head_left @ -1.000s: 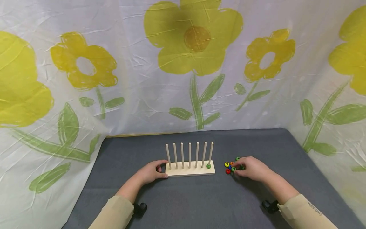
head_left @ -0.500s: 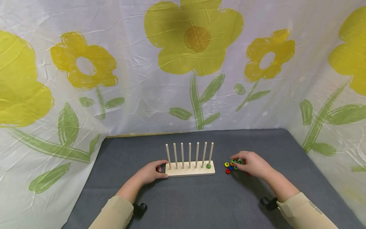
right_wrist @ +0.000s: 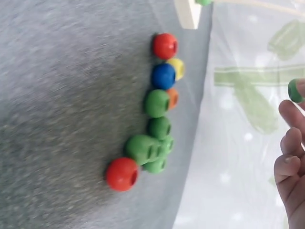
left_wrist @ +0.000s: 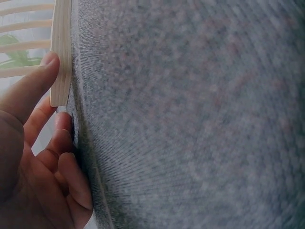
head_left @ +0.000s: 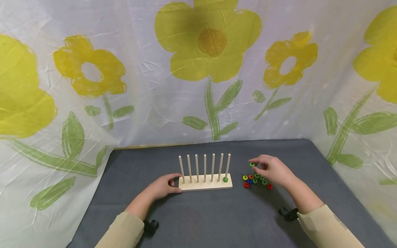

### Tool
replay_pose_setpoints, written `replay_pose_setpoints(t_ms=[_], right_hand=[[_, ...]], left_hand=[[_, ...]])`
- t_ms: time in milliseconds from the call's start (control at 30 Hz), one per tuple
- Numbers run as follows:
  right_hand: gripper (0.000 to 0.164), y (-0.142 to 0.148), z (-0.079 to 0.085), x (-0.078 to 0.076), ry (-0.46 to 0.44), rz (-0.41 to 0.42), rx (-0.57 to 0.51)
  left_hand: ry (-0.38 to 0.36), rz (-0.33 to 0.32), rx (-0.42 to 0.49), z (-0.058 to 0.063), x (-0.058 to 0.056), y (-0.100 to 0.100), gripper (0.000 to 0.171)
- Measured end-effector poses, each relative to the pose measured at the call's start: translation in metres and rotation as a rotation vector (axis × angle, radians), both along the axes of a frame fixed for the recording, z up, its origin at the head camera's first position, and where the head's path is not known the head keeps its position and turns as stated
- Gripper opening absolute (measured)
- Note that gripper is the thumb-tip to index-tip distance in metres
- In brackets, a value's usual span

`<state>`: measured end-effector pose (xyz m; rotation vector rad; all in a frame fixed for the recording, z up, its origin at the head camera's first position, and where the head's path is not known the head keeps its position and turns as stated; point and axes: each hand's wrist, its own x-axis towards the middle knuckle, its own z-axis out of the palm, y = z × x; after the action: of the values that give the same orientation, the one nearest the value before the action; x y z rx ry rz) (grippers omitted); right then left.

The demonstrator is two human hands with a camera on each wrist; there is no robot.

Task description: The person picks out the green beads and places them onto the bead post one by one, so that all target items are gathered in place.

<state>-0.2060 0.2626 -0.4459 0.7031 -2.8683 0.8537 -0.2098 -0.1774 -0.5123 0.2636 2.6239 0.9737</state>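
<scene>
A pale wooden peg board [head_left: 204,186] with a row of several upright pegs stands mid-table in the head view. One green bead [head_left: 225,179] sits at the foot of its rightmost peg. My left hand [head_left: 162,187] grips the board's left end, its thumb on the front corner; the left wrist view shows the thumb against the base [left_wrist: 61,81]. Between thumb and fingertips, my right hand [head_left: 274,169] pinches a green bead [head_left: 252,165] above the loose beads. In the right wrist view this bead [right_wrist: 294,91] shows at the right edge, partly hidden by a finger.
Right of the board lie loose beads: a yellow bead [head_left: 245,178], an orange bead [head_left: 251,177], a blue bead [head_left: 249,181], two red beads, one [head_left: 246,185] nearer the board, and several green ones. A dark grey cloth [head_left: 198,217] covers the table; a flower-printed curtain [head_left: 149,103] hangs behind.
My right hand has picked a green bead out of the loose group and raised it, uncovering the beads beneath. My left hand has stayed on the peg board.
</scene>
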Motion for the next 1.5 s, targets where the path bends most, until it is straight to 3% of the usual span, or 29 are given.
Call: replay_pose_setpoints(t_ms=[667,1500], right_hand=[[0.025,-0.023,0.032,-0.010,0.147,0.038,-0.075],[0.025,-0.065,0.050,-0.009,0.131,0.096,-0.169]], left_hand=[[0.015,-0.024,0.013,-0.001,-0.007,-0.002,0.058],[0.008,-0.017,0.009,-0.002,-0.002,-0.002,0.059]])
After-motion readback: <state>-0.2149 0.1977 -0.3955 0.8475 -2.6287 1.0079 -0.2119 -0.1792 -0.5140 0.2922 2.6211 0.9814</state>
